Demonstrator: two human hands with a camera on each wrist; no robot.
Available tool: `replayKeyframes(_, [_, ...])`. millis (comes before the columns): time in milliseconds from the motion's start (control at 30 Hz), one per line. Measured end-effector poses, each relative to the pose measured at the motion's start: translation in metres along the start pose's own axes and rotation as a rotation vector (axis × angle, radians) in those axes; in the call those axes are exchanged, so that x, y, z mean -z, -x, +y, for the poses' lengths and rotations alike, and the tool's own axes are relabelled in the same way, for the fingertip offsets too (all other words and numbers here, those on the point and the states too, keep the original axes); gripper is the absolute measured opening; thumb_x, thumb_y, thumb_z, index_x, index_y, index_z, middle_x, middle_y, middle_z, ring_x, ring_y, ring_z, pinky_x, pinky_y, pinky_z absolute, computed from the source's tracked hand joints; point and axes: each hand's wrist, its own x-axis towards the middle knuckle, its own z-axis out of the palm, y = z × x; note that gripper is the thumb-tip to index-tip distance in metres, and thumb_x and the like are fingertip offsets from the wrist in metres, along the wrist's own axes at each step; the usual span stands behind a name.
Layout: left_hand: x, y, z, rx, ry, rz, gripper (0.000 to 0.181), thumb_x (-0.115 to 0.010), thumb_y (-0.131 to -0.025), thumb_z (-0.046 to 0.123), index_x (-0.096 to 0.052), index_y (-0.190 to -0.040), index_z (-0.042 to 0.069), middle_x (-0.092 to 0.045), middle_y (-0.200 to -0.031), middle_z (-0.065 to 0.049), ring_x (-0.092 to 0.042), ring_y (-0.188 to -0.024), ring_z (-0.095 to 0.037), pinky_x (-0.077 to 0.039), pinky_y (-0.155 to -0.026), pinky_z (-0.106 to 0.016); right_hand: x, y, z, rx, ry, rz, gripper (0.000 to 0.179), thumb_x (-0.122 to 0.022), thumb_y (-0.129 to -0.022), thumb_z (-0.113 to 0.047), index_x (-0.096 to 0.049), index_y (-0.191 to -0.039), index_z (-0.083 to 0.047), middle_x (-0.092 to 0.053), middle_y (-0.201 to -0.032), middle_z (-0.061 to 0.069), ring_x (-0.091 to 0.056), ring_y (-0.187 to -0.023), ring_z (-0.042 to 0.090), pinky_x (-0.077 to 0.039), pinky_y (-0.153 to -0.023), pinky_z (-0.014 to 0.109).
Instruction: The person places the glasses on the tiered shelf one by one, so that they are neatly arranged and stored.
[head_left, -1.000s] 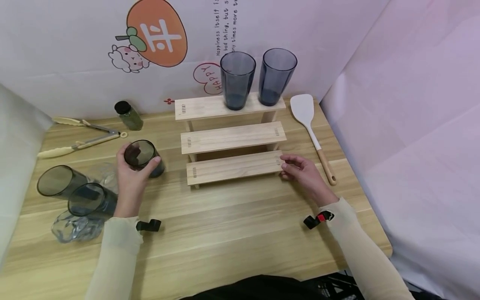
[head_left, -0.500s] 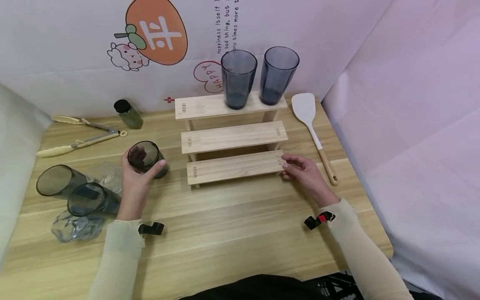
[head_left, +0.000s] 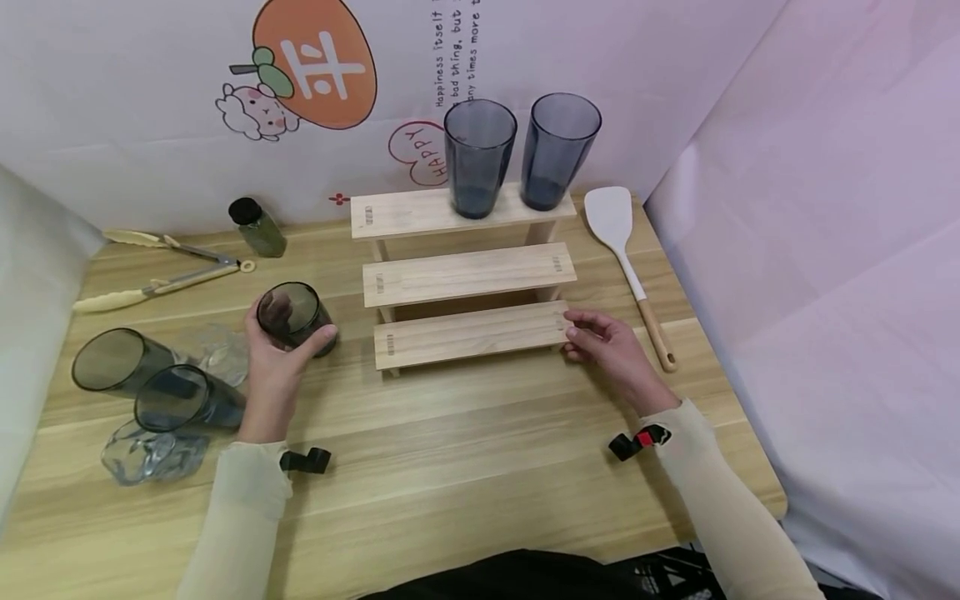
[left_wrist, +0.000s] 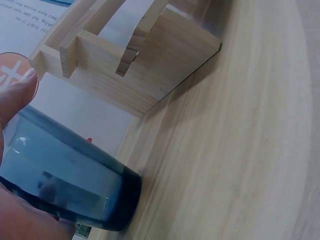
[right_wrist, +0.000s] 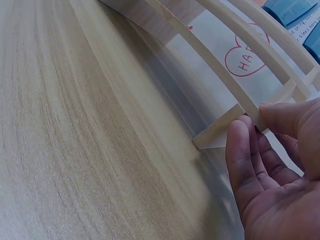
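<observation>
In the head view my left hand (head_left: 270,387) grips a smoky blue drinking glass (head_left: 303,325), thumb on its near right side and fingers round the far left. The left wrist view has the same glass (left_wrist: 65,165) with its thick dark base right at the table top. A three-tier wooden shelf rack (head_left: 468,335) stands to the right of it. At the rack's right end, my right hand (head_left: 611,354) pinches the end of the lowest board between thumb and fingers, as the right wrist view confirms. Two tall blue glasses (head_left: 480,162) stand upright on the top tier.
Left of my left hand are two more smoky glasses (head_left: 120,362) and clear glassware (head_left: 153,454). Tongs (head_left: 187,283) and a dark-capped jar (head_left: 258,229) lie behind. A white spatula (head_left: 609,218) with a wooden handle lies right of the rack. White cloth walls enclose the table.
My left hand has shifted slightly to the right together with the glass, then nearly stopped. The right hand keeps its place on the rack's lowest board.
</observation>
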Motion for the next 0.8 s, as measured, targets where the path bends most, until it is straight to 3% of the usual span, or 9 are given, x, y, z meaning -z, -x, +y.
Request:
replayKeyframes(167, [-0.0046, -0.0020, -0.0019, -0.052, 0.028, 0.021, 0.093, -0.088, -0.079, 0.004, -0.030, -0.152, 0.016, -0.035, -0.153, -0.008, -0.034, -0.140, -0.019, -0.027, -0.116, -0.035, 0.0011, -0.0003, -0.0012, 0.004, 0.009, 0.005, 0.043, -0.073, -0.096, -0.013, -0.060, -0.134, 0.002, -0.062, -0.122, 0.011, -0.068, -0.087, 0.019, -0.058, -0.078, 0.029])
replayKeyframes(367, [-0.0093, -0.0028, 0.0003, -0.060, 0.053, 0.048, 0.090, -0.088, -0.079, 0.005, -0.034, -0.151, 0.015, -0.039, -0.150, -0.009, -0.037, -0.138, -0.020, -0.033, -0.113, -0.035, 0.0021, -0.0015, -0.0006, 0.004, 0.019, 0.002, 0.044, -0.073, -0.096, -0.013, -0.059, -0.134, 0.002, -0.061, -0.122, 0.013, -0.068, -0.088, 0.020, -0.058, -0.079, 0.029])
replayKeyframes(600, [-0.0100, -0.0043, 0.0000, -0.082, 0.043, 0.044, 0.087, -0.088, -0.079, 0.008, -0.037, -0.149, 0.015, -0.041, -0.149, -0.013, -0.037, -0.136, -0.024, -0.042, -0.100, -0.025, 0.0027, -0.0014, -0.0008, -0.001, -0.008, 0.004, 0.041, -0.073, -0.095, -0.011, -0.061, -0.133, 0.001, -0.062, -0.121, 0.012, -0.069, -0.087, 0.021, -0.058, -0.078, 0.029])
replayKeyframes(800, [-0.0104, -0.0028, 0.0030, -0.112, 0.007, 0.064, 0.082, -0.088, -0.080, 0.010, -0.041, -0.147, 0.013, -0.045, -0.144, -0.013, -0.041, -0.132, -0.025, -0.040, -0.102, -0.031, 0.0028, -0.0018, 0.0010, -0.007, -0.031, 0.001, 0.041, -0.074, -0.094, -0.009, -0.062, -0.132, 0.002, -0.062, -0.119, 0.012, -0.069, -0.087, 0.021, -0.059, -0.078, 0.030])
